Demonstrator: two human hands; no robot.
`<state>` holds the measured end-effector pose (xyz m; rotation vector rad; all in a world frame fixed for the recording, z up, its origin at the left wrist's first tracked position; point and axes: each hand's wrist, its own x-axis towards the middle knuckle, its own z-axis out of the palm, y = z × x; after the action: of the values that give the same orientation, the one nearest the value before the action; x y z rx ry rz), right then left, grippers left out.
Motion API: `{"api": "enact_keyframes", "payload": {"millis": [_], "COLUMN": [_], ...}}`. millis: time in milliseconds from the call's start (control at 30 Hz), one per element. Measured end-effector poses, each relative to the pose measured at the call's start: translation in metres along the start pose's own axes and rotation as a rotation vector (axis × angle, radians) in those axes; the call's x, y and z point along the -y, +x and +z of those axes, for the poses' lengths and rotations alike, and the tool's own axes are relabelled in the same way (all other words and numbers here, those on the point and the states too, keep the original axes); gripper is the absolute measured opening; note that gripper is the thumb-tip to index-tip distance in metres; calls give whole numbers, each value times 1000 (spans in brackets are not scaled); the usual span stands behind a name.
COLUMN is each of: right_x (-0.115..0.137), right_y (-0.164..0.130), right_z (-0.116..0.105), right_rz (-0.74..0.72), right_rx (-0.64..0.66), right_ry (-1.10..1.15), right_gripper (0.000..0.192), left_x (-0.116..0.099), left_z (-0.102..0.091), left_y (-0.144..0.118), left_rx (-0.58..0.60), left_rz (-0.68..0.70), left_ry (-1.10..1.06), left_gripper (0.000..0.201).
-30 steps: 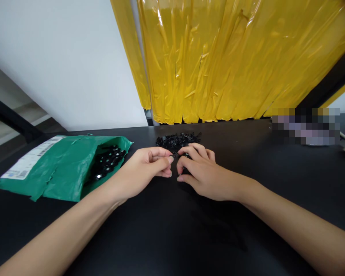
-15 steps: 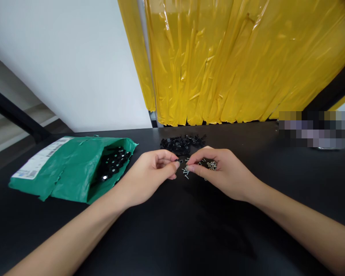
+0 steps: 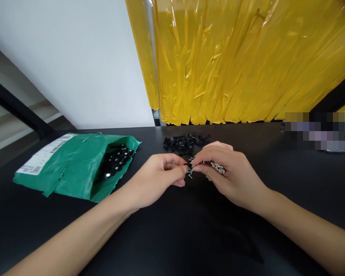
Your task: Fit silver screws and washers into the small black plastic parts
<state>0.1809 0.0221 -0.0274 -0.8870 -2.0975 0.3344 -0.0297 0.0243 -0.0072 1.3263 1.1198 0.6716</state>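
My left hand point(image 3: 163, 177) is closed in a pinch on a small black part point(image 3: 187, 165), mostly covered by the fingertips. Close against it, my right hand point(image 3: 228, 172) also pinches thumb and forefinger together; what sits between them is too small to make out. Small silver screws point(image 3: 190, 176) lie on the black table just behind the fingertips. Small pale metal nuts or rings point(image 3: 217, 167) form a pile partly hidden by my right hand. Beyond both hands is a heap of small black parts point(image 3: 184, 143).
A green plastic mailer bag point(image 3: 71, 165) with a white label lies at the left, its mouth facing right and several black round pieces point(image 3: 117, 161) inside. Yellow plastic sheeting point(image 3: 212, 69) and a white panel point(image 3: 89, 65) stand behind the table point(image 3: 166, 237). A blurred-out item lies far right.
My fingertips have come together, closing the gap between the two hands. The black part is now more hidden. The whole view has shifted slightly, with things appearing further right.
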Motion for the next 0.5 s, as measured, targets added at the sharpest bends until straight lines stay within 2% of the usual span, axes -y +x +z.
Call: {"api": "enact_keyframes", "payload": {"millis": [233, 500], "right_x": [-4, -2], "right_y": [-3, -5], "right_z": [-1, -4], "right_rz": [-177, -233], "right_rx": [-13, 36], "right_ry": [-187, -272], "right_gripper": [10, 8], "left_x": [2, 2], "left_z": [2, 5], "left_y": [0, 0], "left_rx": [2, 6], "left_rz": [-20, -45], "left_ry": [32, 11], "left_gripper": [16, 10]}}
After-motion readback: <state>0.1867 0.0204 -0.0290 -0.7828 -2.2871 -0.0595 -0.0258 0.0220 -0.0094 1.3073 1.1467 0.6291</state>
